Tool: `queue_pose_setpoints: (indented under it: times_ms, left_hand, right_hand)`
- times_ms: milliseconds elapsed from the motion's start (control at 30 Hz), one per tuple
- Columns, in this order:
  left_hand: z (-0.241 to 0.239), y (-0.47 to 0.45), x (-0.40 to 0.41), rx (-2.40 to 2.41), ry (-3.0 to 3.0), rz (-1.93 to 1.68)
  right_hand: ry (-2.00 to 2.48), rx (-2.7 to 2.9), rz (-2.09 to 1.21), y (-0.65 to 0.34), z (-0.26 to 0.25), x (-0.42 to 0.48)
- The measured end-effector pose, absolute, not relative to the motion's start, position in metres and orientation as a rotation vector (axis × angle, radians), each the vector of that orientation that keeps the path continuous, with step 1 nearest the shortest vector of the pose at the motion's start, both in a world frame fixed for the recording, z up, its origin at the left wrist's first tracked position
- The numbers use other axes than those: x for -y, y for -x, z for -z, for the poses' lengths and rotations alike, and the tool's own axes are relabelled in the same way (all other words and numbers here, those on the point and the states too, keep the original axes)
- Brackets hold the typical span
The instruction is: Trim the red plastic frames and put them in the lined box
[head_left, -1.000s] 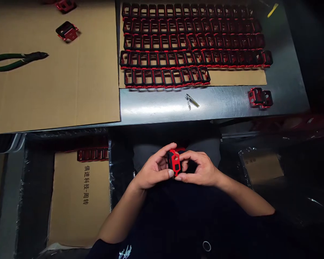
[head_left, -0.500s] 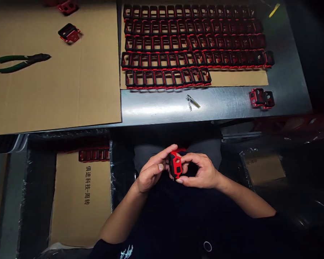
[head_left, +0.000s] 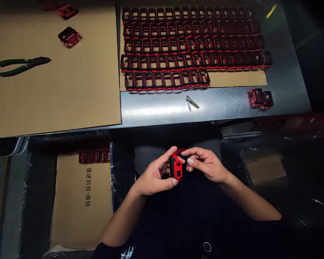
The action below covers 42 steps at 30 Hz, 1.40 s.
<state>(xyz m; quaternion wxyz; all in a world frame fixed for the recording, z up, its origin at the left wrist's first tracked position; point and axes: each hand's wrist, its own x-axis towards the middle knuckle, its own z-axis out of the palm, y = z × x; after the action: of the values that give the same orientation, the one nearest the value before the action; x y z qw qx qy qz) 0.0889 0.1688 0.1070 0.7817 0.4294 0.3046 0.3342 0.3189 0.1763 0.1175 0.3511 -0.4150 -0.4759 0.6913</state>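
Observation:
My left hand (head_left: 157, 175) grips a red and black camera frame (head_left: 177, 169) above my lap, thumb on its lower end and index finger at its top. The red side with its cut-out holes faces right. Just right of it, my right hand (head_left: 206, 163) has its thumb drawn against the curled fingers. Its index finger reaches toward the frame's upper edge. Whatever those fingers pinch, if anything, is too small or hidden to name. Behind the hands, a bit of red (head_left: 181, 151) shows, its kind unclear.
Rows of similar frames (head_left: 153, 62) stand on cardboard on the metal table (head_left: 156, 108). Small nail clippers (head_left: 192, 102) and two frames (head_left: 260, 98) lie nearer its front edge. Green-handled pliers (head_left: 24, 66) rest on the left cardboard (head_left: 97, 90). A lined box (head_left: 82, 223) sits below left.
My right hand has let go of the frame and drawn back slightly right, its thumb now against its fingers. My left thumb has moved down onto the frame's lower end.

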Motion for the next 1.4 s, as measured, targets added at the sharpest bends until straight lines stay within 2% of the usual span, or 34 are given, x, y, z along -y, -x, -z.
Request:
queue_pose_setpoints:
  times_ms: [133, 367, 500, 700, 900, 1167, 1400]
  left_hand:
    - [-0.111, -0.087, -0.17, -0.758, -1.158, -0.707]
    - [-0.111, -0.079, -0.173, -0.868, -1.735, -0.654]
    - [-0.112, -0.081, -0.173, -0.822, -1.854, -0.674]
    - [-0.117, -0.087, -0.177, -0.817, -1.917, -0.699]
    - [-0.114, -0.085, -0.178, -0.942, -1.908, -0.689]
    - [-0.122, -0.091, -0.166, -1.144, -1.485, -0.737]
    - [-0.125, -0.101, -0.162, -1.218, -1.551, -0.785]
  right_hand:
    - [1.169, 1.023, -1.842, -0.32, -0.124, -0.178]
    - [1.223, 0.992, -2.02, -0.316, -0.131, -0.182]
    - [1.217, 0.891, -2.143, -0.313, -0.134, -0.182]
    - [1.158, 0.938, -2.16, -0.311, -0.138, -0.181]
    - [1.155, 1.077, -1.989, -0.307, -0.137, -0.176]
    - [1.14, 1.432, -1.669, -0.309, -0.135, -0.174]
    - [1.007, 1.732, -1.376, -0.309, -0.13, -0.174]
